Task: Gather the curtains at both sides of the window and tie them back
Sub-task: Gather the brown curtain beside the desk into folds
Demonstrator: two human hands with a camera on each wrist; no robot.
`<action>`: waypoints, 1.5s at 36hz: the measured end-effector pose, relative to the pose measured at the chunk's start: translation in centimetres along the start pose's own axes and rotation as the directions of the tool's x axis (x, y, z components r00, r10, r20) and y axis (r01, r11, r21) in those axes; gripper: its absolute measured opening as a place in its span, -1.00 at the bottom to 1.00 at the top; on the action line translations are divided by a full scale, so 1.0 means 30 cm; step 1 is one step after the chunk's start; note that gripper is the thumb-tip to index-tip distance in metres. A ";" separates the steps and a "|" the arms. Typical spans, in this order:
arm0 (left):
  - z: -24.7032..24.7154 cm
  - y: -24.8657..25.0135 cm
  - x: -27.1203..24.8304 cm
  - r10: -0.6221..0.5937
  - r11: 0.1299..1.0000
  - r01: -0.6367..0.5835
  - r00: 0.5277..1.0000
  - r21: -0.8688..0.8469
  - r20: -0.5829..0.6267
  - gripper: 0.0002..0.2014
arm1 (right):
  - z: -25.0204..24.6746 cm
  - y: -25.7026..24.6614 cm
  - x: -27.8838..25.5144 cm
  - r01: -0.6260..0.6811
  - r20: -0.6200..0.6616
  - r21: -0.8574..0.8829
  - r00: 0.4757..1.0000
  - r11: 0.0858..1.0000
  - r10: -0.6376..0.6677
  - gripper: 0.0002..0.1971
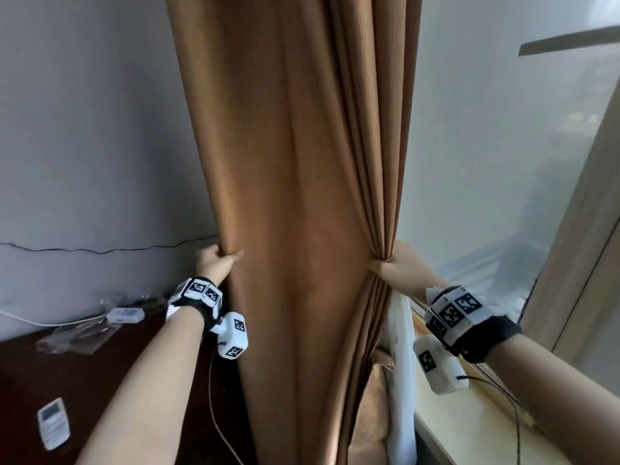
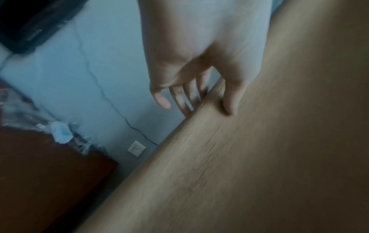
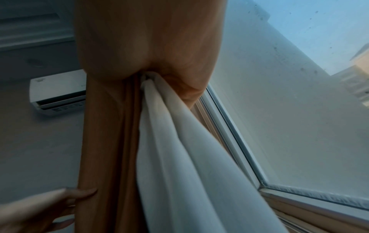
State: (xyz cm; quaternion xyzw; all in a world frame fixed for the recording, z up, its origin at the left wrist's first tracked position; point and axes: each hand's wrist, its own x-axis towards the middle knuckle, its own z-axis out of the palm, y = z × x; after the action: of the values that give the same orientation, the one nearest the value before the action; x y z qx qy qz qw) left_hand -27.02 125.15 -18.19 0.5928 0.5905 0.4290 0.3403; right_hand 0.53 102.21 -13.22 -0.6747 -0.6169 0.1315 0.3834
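Observation:
A tall brown curtain hangs in front of me between the wall and the window. My left hand grips its left edge, with the fingers behind the cloth and the thumb on the front of the curtain. At about the same height my right hand squeezes the bunched pleats on its right side. In the right wrist view the brown curtain and a white sheer curtain run together into one gathered point. The sheer hangs below my right hand. No tie-back is in view.
A dark wooden table at the left carries a white remote, clear plastic bags and a small white device on a cable. At the right are the pale window sill and the glass. An air conditioner sits on the wall.

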 end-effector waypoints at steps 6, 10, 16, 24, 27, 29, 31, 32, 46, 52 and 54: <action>0.093 0.071 -0.150 0.153 0.959 -0.161 0.987 0.234 0.052 -0.64 | -0.008 0.002 -0.001 -0.030 0.006 0.009 1.000 1.000 0.030 -0.78; 0.127 0.136 -0.266 0.217 0.896 -0.263 0.962 0.357 0.166 -0.54 | -0.007 0.014 0.013 -0.074 -0.021 -0.006 0.997 0.997 0.073 -0.82; 0.063 0.235 -0.537 0.395 0.755 -0.488 0.871 0.438 0.291 -0.57 | 0.032 -0.088 -0.032 -0.053 -0.011 -0.028 0.999 0.998 0.053 -0.45; 0.216 0.318 -0.703 0.402 0.719 -0.631 0.720 0.292 0.566 -0.85 | 0.039 -0.075 -0.056 -0.106 -0.042 -0.013 0.994 0.994 0.105 -0.48; 0.237 0.331 -0.706 0.377 0.725 -0.629 0.704 0.281 0.602 -0.82 | 0.040 -0.078 -0.062 -0.124 -0.042 0.009 0.991 0.992 0.125 -0.61; 0.249 0.339 -0.691 0.361 0.725 -0.628 0.695 0.281 0.622 -0.86 | 0.036 -0.070 -0.057 -0.130 -0.044 0.026 0.990 0.991 0.131 -0.63; 0.255 0.345 -0.681 0.330 0.726 -0.626 0.681 0.286 0.653 -0.83 | 0.034 -0.065 -0.054 -0.136 -0.047 0.041 0.989 0.990 0.138 -0.60; 0.259 0.346 -0.676 0.322 0.722 -0.628 0.676 0.290 0.663 -0.81 | 0.034 -0.066 -0.055 -0.141 -0.049 0.055 0.988 0.988 0.144 -0.54; 0.239 0.281 -0.488 0.325 0.892 -0.448 0.547 -0.058 0.772 -0.62 | 0.026 -0.073 -0.059 -0.066 -0.028 -0.042 0.998 0.997 0.065 -0.50; 0.202 0.136 -0.159 0.229 0.953 -0.269 0.940 0.136 0.254 -0.70 | -0.010 -0.073 -0.068 -0.041 0.068 0.028 0.997 0.999 0.039 -0.67; 0.193 0.057 -0.043 0.066 0.979 -0.092 0.987 0.179 0.146 -0.53 | -0.018 -0.057 -0.065 -0.051 0.067 0.017 0.996 0.999 0.050 -0.51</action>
State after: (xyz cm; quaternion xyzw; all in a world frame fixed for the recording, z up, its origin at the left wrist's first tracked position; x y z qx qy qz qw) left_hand -20.96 124.35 -19.09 0.6736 0.5785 0.3429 0.3065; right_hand -0.76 100.11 -12.26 -0.6816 -0.6108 0.1696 0.3655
